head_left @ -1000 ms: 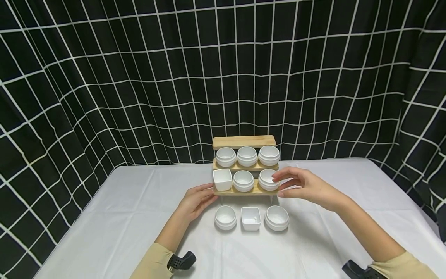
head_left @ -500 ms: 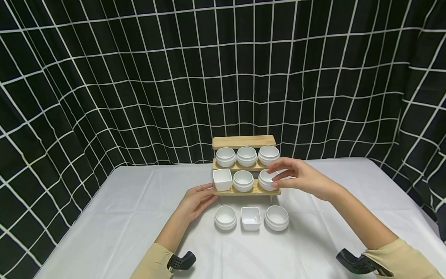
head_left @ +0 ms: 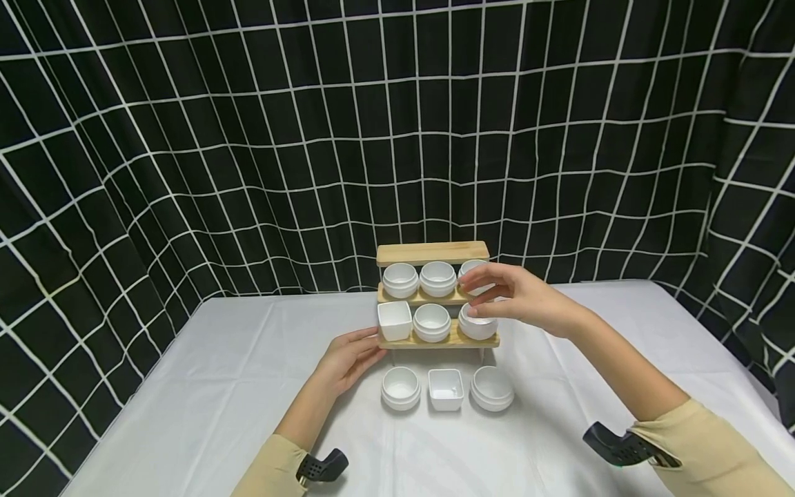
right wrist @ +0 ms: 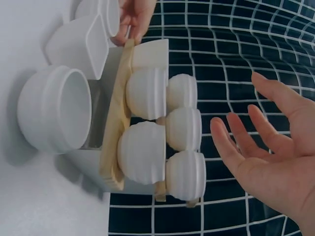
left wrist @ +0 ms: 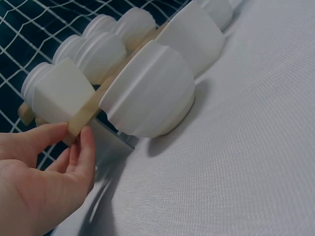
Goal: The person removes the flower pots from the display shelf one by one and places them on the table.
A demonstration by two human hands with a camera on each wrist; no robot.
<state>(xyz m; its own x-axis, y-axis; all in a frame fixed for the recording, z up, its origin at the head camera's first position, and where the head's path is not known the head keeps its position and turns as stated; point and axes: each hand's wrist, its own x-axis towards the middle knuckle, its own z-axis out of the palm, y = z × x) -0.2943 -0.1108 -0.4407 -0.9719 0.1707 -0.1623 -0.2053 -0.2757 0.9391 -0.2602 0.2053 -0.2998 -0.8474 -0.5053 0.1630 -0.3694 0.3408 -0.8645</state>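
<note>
Right hand (head_left: 518,297), fingers spread and empty, risen from lower-shelf round bowl (head_left: 478,324) toward upper-shelf bowl (head_left: 472,270); left hand (head_left: 348,359) with straight fingers steadying wooden rack (head_left: 435,341)

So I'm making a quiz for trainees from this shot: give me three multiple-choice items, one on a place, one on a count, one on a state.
1. Where does the left hand touch?
A. the left end of the wooden rack's lower shelf
B. a round bowl on the table
C. the top shelf

2. How many white dishes stand on the white tablecloth in front of the wooden rack?
A. two
B. three
C. five

3. The right hand is:
A. gripping a bowl
B. a fist
C. open, holding nothing

Answers: 1 A, fingertips on the shelf end in the left wrist view; 2 B, two round bowls flank the square dish; 3 C, fingers spread beside the rack in the right wrist view.
</note>
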